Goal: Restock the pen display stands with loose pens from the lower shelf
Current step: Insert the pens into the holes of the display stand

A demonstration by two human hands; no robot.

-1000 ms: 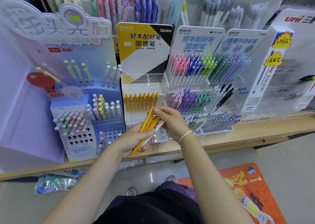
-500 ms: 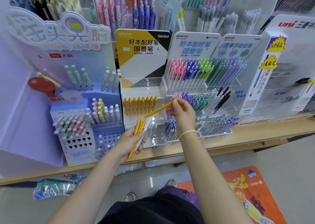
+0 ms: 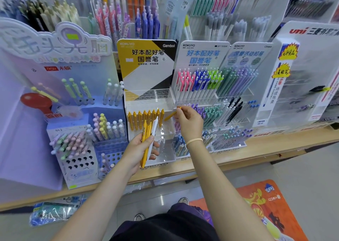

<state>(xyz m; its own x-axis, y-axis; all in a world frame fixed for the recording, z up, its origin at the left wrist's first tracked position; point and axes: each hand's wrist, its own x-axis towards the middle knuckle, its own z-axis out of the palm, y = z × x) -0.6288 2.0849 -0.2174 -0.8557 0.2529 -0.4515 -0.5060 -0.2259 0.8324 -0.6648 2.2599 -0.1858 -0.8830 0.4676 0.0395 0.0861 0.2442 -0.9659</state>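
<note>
Right hand [image 3: 188, 123]: raised in front of the clear acrylic stepped pen stand with the yellow, white and black header card [image 3: 146, 64], wrist banded with a pale elastic. Fingers [image 3: 178, 111] pinching the upper end of a single yellow plastic pen [image 3: 170, 115], held slanted with its lower tip angled down-left, just beside the right end of the row of yellow pens [image 3: 145, 118] standing upright on the stand's middle tier. Contact between the tip and the tier: cannot tell. Top tier of the same stand: perforated, holes unfilled.

Left hand [image 3: 138, 150]: lower and nearer the front edge of the light wooden shelf [image 3: 256, 149]. Fingers curled around a bundle of loose yellow pens with one white pen [image 3: 148, 139], thumb laid across the barrels, bundle upright and tilted slightly right.

Adjacent on the right: white stand of pink, blue and green pens [image 3: 199, 83]. Adjacent on the left: lilac cardboard stand of pastel pens [image 3: 77, 130]. Below, on the floor: orange printed mat [image 3: 256, 204].
</note>
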